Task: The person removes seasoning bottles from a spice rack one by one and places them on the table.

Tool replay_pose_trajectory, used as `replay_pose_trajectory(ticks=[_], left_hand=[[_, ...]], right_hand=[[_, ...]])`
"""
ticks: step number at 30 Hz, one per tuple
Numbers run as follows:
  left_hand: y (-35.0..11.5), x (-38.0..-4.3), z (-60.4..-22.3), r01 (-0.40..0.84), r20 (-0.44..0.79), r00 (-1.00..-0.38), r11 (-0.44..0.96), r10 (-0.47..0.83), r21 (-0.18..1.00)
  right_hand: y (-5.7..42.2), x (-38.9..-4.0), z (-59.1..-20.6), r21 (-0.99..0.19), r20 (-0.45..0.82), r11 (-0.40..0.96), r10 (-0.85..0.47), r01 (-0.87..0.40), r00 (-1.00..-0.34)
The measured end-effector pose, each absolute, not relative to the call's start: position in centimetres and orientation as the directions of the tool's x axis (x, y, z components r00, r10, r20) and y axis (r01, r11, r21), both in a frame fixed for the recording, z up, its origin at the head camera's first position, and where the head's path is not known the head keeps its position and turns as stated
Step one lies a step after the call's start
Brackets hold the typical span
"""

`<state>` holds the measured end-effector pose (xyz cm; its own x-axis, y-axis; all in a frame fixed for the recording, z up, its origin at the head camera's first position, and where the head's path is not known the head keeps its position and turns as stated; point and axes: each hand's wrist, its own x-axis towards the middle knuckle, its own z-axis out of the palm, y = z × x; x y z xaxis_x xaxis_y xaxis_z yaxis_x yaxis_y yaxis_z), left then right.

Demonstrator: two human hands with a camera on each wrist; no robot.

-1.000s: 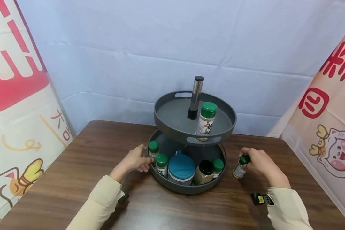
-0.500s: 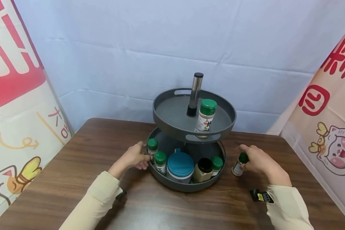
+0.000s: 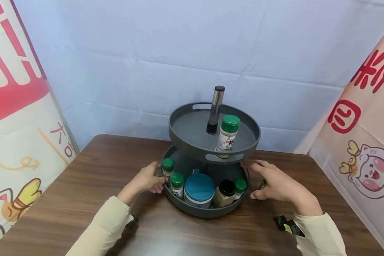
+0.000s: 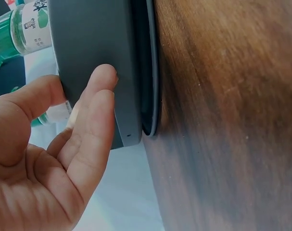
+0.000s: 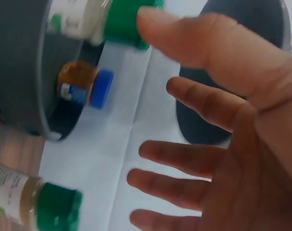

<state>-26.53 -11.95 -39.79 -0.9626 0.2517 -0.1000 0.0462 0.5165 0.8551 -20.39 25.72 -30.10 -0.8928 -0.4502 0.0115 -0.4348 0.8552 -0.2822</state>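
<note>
A grey two-tier turntable rack [image 3: 192, 129] stands on the table. At its left side my left hand [image 3: 148, 180] holds the lower tray's rim, thumb at the top edge and fingers against the outer wall [image 4: 95, 43]. My right hand [image 3: 280, 185] is beside the tray's right edge, fingers spread and holding nothing. Beyond that hand stands a green-capped seasoning bottle [image 5: 59, 207] on the table, mostly hidden in the head view. The lower tray bears several green-capped bottles [image 3: 177, 181], a teal-lidded container [image 3: 199, 188] and a black-capped jar [image 3: 224, 193].
A green-capped seasoning bottle [image 3: 228, 131] stands on the upper tray, near the metal post [image 3: 216, 110]. A blue-capped jar [image 5: 85, 85] sits in the lower tray, seen in the right wrist view. Pale cloth [image 3: 131, 71] hangs behind the brown table [image 3: 121, 153].
My right hand has let go of the green-capped bottle on the table and moved left to the lower tray's edge, fingers spreading. The left hand stays at the rim.
</note>
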Motion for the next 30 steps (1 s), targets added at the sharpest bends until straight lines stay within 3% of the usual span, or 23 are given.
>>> replay_pose_trajectory(ticks=[7, 16, 30], left_hand=[[-11.8, -26.2, -40.3, 0.053, -0.124, -0.947, 0.523, 0.297, 0.851], [-12.4, -26.3, -39.5, 0.067, -0.102, -0.955, 0.536, 0.279, 0.842], [-12.3, -26.8, -39.5, 0.045, -0.123, -0.955, 0.541, 0.270, 0.840]], right_hand=[[24.6, -19.4, -30.5, -0.322, 0.004, 0.804, -0.527, -0.499, -0.850], [23.3, -20.1, -30.8, -0.281, 0.087, 0.734, -0.622, -0.618, -0.778], [22.8, -21.0, -31.2, -0.313, 0.020, 0.737, -0.625, -0.599, -0.780]])
